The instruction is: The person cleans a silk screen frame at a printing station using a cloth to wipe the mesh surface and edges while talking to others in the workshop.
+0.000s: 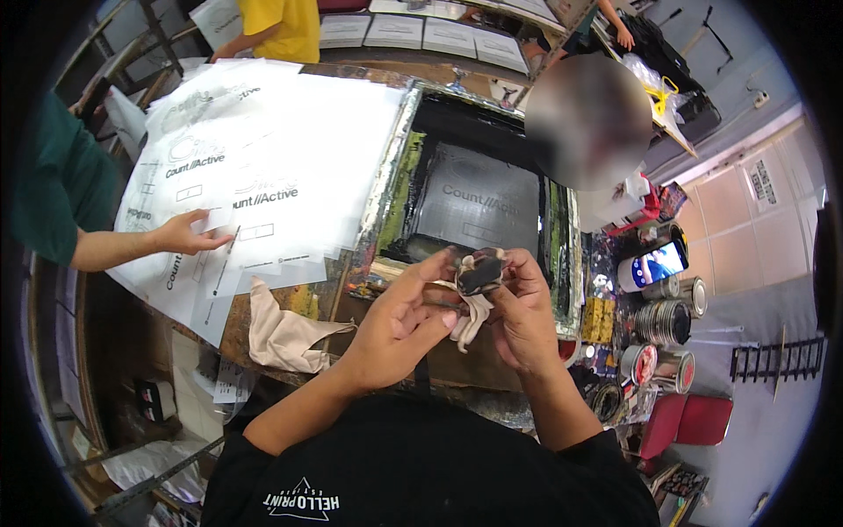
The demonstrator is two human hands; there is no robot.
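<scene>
At the frame's centre, our left hand [395,321] and right hand [529,321] pinch the black-stained rag [479,277] with curled fingers, and if a loose fold slips, we could smear the printing screen [481,189] just above.

1. Held rag [479,279] near the centre, toward 3 o'clock: soft, wrinkled cloth, smeared matt black.
2. Loose rag [288,334], 8 o'clock: creased beige cloth, matt.
3. Sheets [263,154], 10 o'clock: smooth, thin, paper-like, partly translucent.
4. Screen [479,198], 1 o'clock: smooth, faint sheen; its frame [395,167] rough with crusted paint.
5. Tins [674,371], 4 o'clock: shiny metal.
6. Phone [654,266], 3 o'clock: glossy, glass-like face.
7. Tabletop [306,301], 8 o'clock: stained, rough wood.
</scene>
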